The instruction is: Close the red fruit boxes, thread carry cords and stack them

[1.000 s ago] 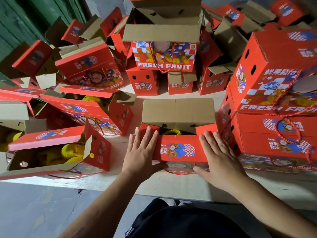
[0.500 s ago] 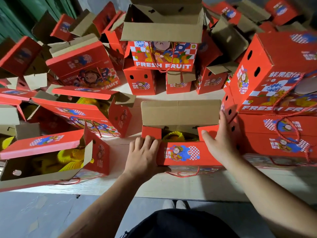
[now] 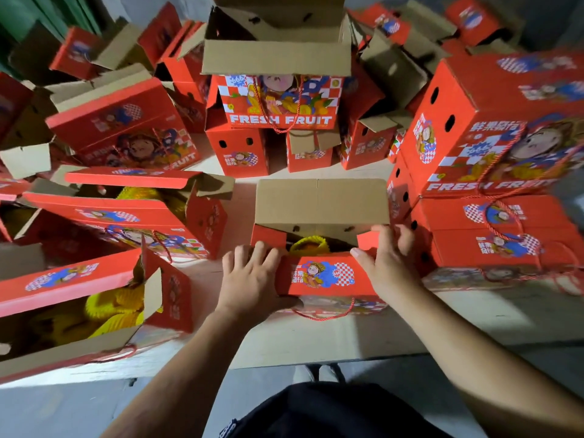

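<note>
While the rear flap stood up brown, the red box (image 3: 319, 273) at lower centre showed yellow netting (image 3: 309, 245); left hand (image 3: 252, 279) and right hand (image 3: 387, 263) gripped its two ends. Two closed boxes (image 3: 502, 216) stacked right.

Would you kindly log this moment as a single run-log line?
step: closing box | left hand: grips near-left corner of box | right hand: holds right side flap | far flap: up | cord: hangs in front

dim warm light; edges blurred, wide-angle warped
</note>
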Demonstrator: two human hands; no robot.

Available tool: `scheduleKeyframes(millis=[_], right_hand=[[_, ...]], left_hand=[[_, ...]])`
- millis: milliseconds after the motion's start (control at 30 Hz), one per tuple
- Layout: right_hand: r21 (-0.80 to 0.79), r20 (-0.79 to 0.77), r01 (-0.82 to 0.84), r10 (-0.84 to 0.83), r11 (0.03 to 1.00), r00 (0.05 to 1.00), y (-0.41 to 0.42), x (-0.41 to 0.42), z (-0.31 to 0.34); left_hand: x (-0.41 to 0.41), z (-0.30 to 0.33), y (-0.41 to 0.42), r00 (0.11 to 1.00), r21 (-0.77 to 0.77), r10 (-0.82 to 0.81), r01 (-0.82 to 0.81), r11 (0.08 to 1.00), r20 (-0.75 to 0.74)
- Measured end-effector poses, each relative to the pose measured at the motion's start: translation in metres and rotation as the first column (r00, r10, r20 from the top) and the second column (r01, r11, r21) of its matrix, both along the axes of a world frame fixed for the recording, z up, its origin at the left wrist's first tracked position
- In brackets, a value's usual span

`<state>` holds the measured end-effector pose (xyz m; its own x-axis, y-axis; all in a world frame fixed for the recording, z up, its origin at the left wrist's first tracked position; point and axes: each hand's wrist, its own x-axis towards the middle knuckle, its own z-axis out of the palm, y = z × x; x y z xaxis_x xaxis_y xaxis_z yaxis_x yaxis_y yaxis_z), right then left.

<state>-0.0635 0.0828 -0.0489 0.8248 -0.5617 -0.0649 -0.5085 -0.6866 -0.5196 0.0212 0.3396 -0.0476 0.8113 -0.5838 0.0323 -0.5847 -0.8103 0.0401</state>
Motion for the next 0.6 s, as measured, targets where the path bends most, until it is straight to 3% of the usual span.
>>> scheduleKeyframes(millis=[67, 133, 300, 467, 533, 600], right_hand=[[-0.296, 0.126, -0.005, 0.044, 0.955, 0.991, 0.009, -0.008, -0.005], [-0.470, 0.190, -0.043, 0.149, 0.882, 0.970, 0.010, -0.016, -0.009], [-0.485, 0.084, -0.224, 0.300, 0.845, 0.950, 0.000, -0.019, -0.009], [-0.555, -0.173, -0.269, 0.207, 0.787, 0.963, 0.005, -0.009, -0.003], [-0.488, -0.169, -0.235, 0.173, 0.840, 0.970, 0.005, -0.008, -0.005], [-0.288, -0.091, -0.141, 0.120, 0.947, 0.989, 0.001, -0.005, -0.008]], left_hand=[[0.001, 0.000, 0.000, 1.000, -0.034, -0.022, 0.023, 0.999, 0.014], [0.002, -0.002, 0.000, 0.998, -0.057, -0.043, 0.045, 0.997, 0.037], [0.003, -0.005, 0.000, 0.996, -0.092, -0.065, 0.070, 0.993, 0.059], [0.005, -0.004, -0.005, 0.996, -0.088, -0.065, 0.071, 0.994, 0.063], [0.008, -0.005, -0.005, 0.995, -0.076, -0.092, 0.095, 0.993, 0.039], [0.011, -0.006, -0.003, 0.992, -0.080, -0.121, 0.119, 0.990, -0.029]])
